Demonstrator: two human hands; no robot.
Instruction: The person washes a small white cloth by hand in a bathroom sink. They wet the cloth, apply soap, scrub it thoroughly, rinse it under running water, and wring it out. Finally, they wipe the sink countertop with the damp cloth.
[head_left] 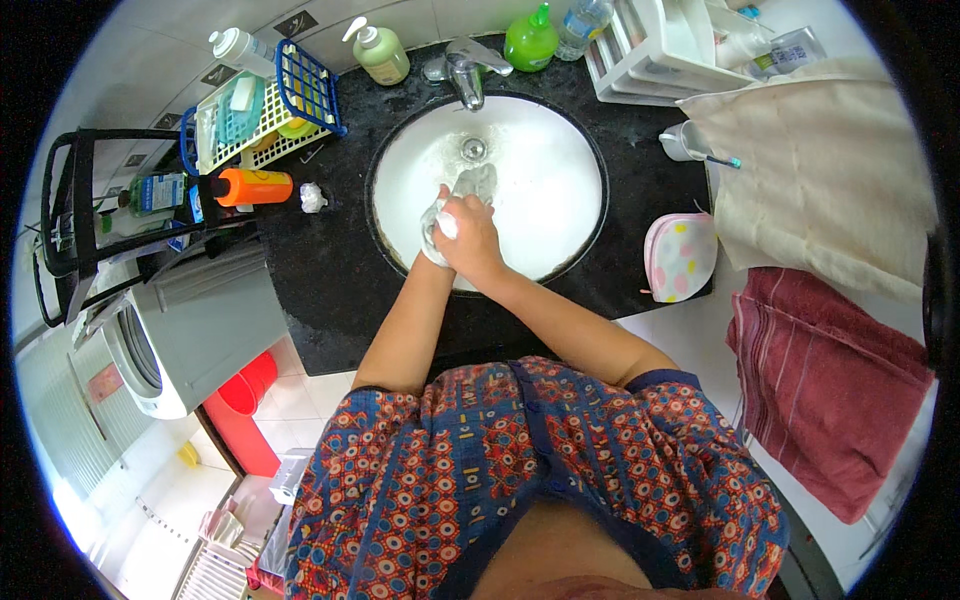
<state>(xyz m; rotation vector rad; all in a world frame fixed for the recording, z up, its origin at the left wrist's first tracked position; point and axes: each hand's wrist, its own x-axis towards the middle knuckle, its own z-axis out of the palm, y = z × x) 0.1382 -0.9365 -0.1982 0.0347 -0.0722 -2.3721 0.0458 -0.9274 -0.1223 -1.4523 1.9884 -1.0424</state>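
1. Gripping a wet grey-white cloth [470, 190], the right hand [470, 238] is closed around its near end over the white oval sink basin [560, 170].
2. The left hand [436, 232] lies mostly hidden under the right; its fingers appear curled on the same cloth, though how tightly cannot be told.
3. The cloth sits inside the basin, left of centre. Its long axis runs from the hands away from the person, and its free end points toward the drain [473, 148] and stops just short of it.
4. The basin holds the cloth and a film of water; a chrome faucet [466, 70] stands at its far rim.
5. The black countertop [320, 270] surrounds the basin.
6. A blue-and-white wire basket [290, 100] on the left of the counter holds soap-like bars and small items; an orange bottle [255, 186] lies on its side near it, with a crumpled white wad [313, 197] just beside.
7. A pale green pump bottle [380, 50] and a bright green bottle [531, 40] stand either side of the faucet.
8. A white rack [650, 55] at the far right holds tubes and packets.
9. A polka-dot pouch [680, 256] rests on the right edge of the counter, near a red towel [830, 380].
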